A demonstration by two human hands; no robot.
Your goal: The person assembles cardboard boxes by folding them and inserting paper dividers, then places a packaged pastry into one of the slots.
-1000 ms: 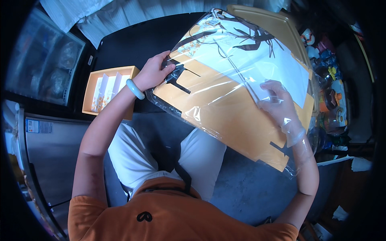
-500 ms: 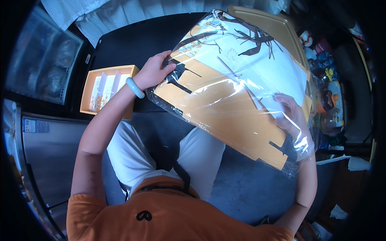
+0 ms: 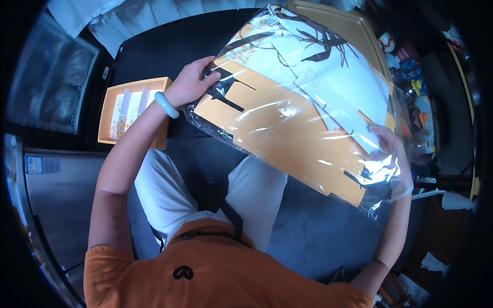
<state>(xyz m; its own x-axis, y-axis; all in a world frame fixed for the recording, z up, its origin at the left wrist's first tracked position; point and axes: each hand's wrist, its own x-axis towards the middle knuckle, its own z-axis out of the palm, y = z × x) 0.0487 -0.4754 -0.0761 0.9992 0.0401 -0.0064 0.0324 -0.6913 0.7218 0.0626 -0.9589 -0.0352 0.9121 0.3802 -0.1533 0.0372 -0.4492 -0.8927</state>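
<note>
A large clear plastic bag (image 3: 303, 169) is held up tilted in front of me. Inside it lie flat orange die-cut cardboard (image 3: 267, 123), a white sheet (image 3: 328, 84) with a floral print at one end, and dark brown ribbons or cords (image 3: 328, 43). My left hand (image 3: 192, 82) is closed on the bag's left edge, thumb on top; a pale bangle circles that wrist. My right hand (image 3: 394, 154) shows through the plastic at the bag's right end, apparently inside it, beside the sheets. Its fingers look loosely curved and apart; glare hides part of the hand.
An open orange box (image 3: 105, 110) with white dividers stands at left on a black surface (image 3: 149, 64). A tan tray-like panel (image 3: 354, 20) lies behind the bag. Bottles and colourful items (image 3: 418, 87) crowd the right side. A metal cabinet (image 3: 67, 195) is at left.
My right hand has shifted right, away from the sheet's middle toward the bag's end. The bag and my left hand have risen slightly; the left grip stays the same.
</note>
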